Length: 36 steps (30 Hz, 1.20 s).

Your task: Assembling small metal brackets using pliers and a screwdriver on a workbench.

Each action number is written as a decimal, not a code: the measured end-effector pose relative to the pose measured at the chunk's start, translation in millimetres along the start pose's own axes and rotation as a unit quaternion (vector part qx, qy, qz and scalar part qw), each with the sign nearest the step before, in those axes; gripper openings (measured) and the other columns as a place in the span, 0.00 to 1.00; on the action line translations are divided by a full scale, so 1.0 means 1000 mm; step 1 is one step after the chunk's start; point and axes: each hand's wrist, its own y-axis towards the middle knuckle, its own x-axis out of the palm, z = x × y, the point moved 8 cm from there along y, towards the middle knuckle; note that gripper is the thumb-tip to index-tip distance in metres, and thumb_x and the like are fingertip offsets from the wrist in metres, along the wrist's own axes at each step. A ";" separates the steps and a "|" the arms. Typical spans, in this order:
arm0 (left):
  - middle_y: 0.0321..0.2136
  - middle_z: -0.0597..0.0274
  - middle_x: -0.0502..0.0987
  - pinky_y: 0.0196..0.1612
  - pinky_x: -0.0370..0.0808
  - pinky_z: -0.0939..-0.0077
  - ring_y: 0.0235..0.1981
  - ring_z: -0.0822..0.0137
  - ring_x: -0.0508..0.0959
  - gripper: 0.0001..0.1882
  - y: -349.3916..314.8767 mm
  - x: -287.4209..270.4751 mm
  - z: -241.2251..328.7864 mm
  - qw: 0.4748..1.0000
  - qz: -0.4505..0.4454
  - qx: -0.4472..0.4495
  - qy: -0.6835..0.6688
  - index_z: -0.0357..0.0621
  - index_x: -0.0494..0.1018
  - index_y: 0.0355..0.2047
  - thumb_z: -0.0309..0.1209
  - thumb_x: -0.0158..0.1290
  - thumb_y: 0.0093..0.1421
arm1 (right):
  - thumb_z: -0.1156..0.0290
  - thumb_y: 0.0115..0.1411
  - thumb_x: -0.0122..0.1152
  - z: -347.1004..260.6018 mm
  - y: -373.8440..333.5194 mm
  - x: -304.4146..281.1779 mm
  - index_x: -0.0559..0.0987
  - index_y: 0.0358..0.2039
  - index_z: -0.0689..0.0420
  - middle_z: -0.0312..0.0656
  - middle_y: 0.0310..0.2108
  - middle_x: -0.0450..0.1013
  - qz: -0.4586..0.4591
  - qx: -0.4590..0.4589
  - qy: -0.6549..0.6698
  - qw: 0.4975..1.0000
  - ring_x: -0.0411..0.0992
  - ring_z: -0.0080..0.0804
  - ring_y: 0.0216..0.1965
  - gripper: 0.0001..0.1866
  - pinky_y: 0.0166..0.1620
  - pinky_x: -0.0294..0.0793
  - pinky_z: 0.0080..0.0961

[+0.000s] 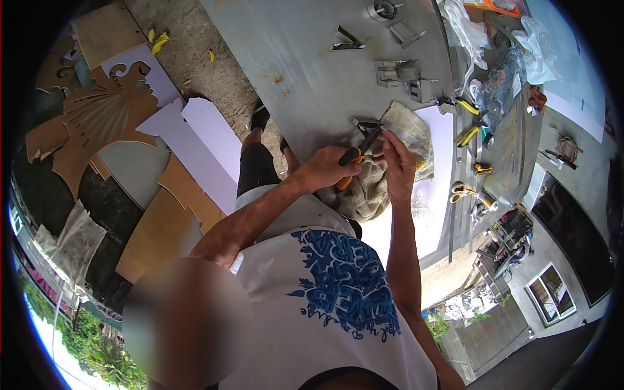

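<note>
My left hand (323,170) is wrapped round the handles of a pair of orange-and-black pliers (351,156). Their dark jaws point up and right, toward a small bent metal bracket (365,123) on the grey metal table (312,78). Close to the jaw tips, my right hand (398,164) is closed with its fingertips pinched together. Whatever they pinch is too small to make out. Beneath and beside both hands lies a crumpled greyish-green cloth (366,195), and a flatter cloth (408,130) spreads out beyond the right fingers.
More metal brackets (404,73) and a round metal part (382,10) stand farther back. Along the right lie yellow-handled pliers (467,135), scissors (460,191) and plastic bags (507,84). A white sheet (435,195) is at my right. Cut brown boards (110,123) cover the floor at left.
</note>
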 end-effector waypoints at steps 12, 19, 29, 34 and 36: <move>0.29 0.57 0.80 0.33 0.77 0.74 0.27 0.69 0.80 0.12 0.005 0.007 -0.005 0.990 -0.017 -0.021 -0.137 0.31 0.73 0.37 0.32 0.54 0.64 | 0.68 0.69 0.54 0.004 -0.003 -0.001 0.76 0.56 0.55 0.36 0.45 0.79 0.001 0.022 0.021 1.000 0.74 0.18 0.33 0.16 0.37 0.76 0.18; 0.30 0.56 0.80 0.29 0.78 0.76 0.28 0.68 0.82 0.12 -0.004 0.013 -0.001 0.984 -0.014 -0.044 -0.175 0.31 0.72 0.41 0.30 0.53 0.64 | 0.68 0.69 0.54 0.002 -0.004 0.000 0.76 0.55 0.57 0.37 0.45 0.79 -0.002 0.013 0.029 0.999 0.74 0.19 0.34 0.16 0.37 0.76 0.19; 0.36 0.51 0.79 0.31 0.83 0.70 0.33 0.62 0.83 0.15 -0.008 0.019 -0.003 0.977 -0.040 -0.081 -0.195 0.33 0.69 0.48 0.32 0.52 0.66 | 0.68 0.69 0.55 0.008 -0.004 -0.003 0.76 0.55 0.58 0.38 0.45 0.79 -0.001 0.020 0.035 0.999 0.74 0.20 0.34 0.16 0.37 0.77 0.20; 0.35 0.51 0.79 0.30 0.83 0.70 0.33 0.63 0.83 0.15 -0.006 0.021 -0.008 0.977 -0.036 -0.076 -0.197 0.33 0.69 0.48 0.33 0.52 0.66 | 0.69 0.69 0.54 0.010 -0.005 -0.004 0.76 0.54 0.57 0.38 0.45 0.79 0.006 0.024 0.033 0.999 0.74 0.20 0.34 0.15 0.38 0.77 0.20; 0.35 0.51 0.79 0.30 0.83 0.70 0.33 0.63 0.83 0.16 -0.006 0.021 -0.010 0.977 -0.035 -0.072 -0.198 0.33 0.69 0.47 0.33 0.53 0.66 | 0.69 0.69 0.54 0.013 -0.005 -0.004 0.77 0.54 0.57 0.38 0.45 0.79 -0.002 0.026 0.040 0.999 0.74 0.20 0.34 0.15 0.38 0.77 0.19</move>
